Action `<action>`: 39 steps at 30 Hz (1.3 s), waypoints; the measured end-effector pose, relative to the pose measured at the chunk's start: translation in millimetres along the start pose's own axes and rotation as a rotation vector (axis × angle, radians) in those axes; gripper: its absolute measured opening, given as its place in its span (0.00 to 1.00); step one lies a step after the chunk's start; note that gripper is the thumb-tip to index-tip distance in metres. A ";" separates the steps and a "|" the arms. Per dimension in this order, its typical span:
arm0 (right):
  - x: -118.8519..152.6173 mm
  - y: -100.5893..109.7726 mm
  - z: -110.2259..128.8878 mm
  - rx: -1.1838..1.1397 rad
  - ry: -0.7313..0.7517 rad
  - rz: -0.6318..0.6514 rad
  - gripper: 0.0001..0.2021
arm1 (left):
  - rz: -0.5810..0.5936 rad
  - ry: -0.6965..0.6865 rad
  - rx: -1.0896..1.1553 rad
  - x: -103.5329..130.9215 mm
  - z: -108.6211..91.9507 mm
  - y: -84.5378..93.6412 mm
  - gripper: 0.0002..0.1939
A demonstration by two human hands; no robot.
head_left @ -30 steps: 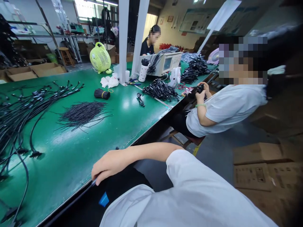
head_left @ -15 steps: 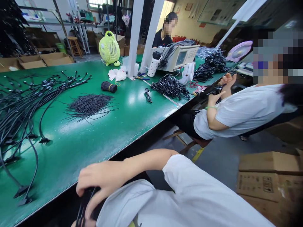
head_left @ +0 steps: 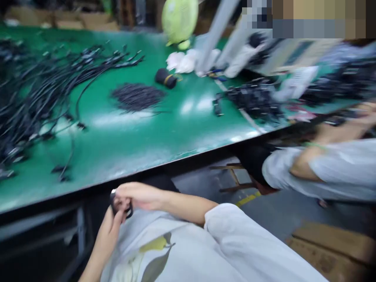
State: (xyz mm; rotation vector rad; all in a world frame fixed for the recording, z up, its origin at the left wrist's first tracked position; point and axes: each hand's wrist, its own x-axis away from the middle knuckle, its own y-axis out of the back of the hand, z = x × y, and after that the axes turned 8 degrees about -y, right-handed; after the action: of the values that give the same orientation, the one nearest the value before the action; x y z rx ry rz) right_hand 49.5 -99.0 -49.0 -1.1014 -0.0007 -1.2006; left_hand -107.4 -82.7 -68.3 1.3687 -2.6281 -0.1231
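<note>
The picture is blurred by head movement. My right hand (head_left: 138,194) and my left hand (head_left: 113,219) meet below the edge of the green table (head_left: 132,145), over my lap. Both pinch a small black cable piece (head_left: 121,206) between the fingers. A mass of black cables (head_left: 32,98) lies on the table's left part. A pile of thin black ties (head_left: 136,96) rests mid-table, with a bundled black roll (head_left: 166,77) behind it.
A co-worker in a grey shirt (head_left: 326,168) sits at the right, hands at the table edge. More black cable bundles (head_left: 254,100), a yellow-green fan (head_left: 179,17), white cloths (head_left: 180,60) and cardboard boxes (head_left: 337,244) are around.
The camera tilted down and right. My right hand left the table edge and dropped to my lap; my left hand came up to meet it on the black cable piece.
</note>
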 end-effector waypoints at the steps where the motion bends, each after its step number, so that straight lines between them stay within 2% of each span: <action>1: -0.7 -1.9 -6.1 -0.013 -0.014 -0.003 0.18 | -0.029 0.073 -0.010 8.6 3.9 0.0 0.17; 2: -1.2 -3.6 -11.3 -0.010 -0.010 -0.026 0.20 | -0.018 0.148 -0.005 16.3 7.3 0.4 0.18; 4: -1.6 -6.6 -18.4 0.022 0.036 -0.130 0.21 | 0.236 0.257 0.160 26.6 12.9 1.1 0.22; 6: -0.3 -10.3 -22.0 0.055 0.091 -0.201 0.21 | 0.344 0.292 0.314 30.3 16.7 0.1 0.25; 8: 3.1 -15.7 -22.6 0.089 0.182 -0.191 0.21 | 0.391 0.309 0.435 31.8 17.1 -4.0 0.25; 12: 3.0 -25.4 -14.6 0.139 0.375 -0.181 0.23 | 0.375 0.302 0.643 35.8 8.3 -16.1 0.21; 15: -7.6 -24.6 -4.0 0.074 0.283 -0.149 0.24 | 0.298 0.294 0.810 38.1 2.1 -20.6 0.21; 19: -18.1 -19.0 4.4 -0.009 0.160 -0.080 0.27 | 0.219 0.418 0.967 37.5 1.4 -19.6 0.25; 23: -19.4 -16.9 5.6 -0.015 0.224 -0.059 0.26 | 0.237 0.514 1.052 28.8 -0.8 -16.2 0.19; 26: -19.0 -14.6 8.7 -0.016 0.259 -0.064 0.25 | 0.196 0.573 1.127 18.9 -4.7 -16.1 0.20; 28: -19.0 -11.4 12.2 -0.023 0.252 -0.050 0.25 | 0.192 0.607 1.182 13.6 -6.8 -17.6 0.22; 32: -18.6 -2.0 16.9 -0.051 0.251 -0.024 0.23 | 0.210 0.696 1.278 8.1 -11.7 -22.8 0.15; 34: -17.0 3.5 17.3 -0.048 0.293 -0.006 0.22 | 0.186 0.750 1.325 6.3 -14.2 -25.4 0.16; 37: -10.5 12.8 19.1 0.028 0.365 0.045 0.21 | 0.190 0.800 1.313 3.6 -14.9 -29.3 0.20; 39: -3.0 18.0 23.2 0.166 0.399 0.062 0.20 | 0.214 0.786 1.256 1.9 -12.9 -32.5 0.19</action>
State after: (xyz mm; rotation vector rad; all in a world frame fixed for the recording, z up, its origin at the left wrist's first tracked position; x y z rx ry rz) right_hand 73.7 -82.2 -50.8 -0.7001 0.2343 -1.3216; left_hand -79.9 -102.8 -60.4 0.9227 -1.9960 1.8877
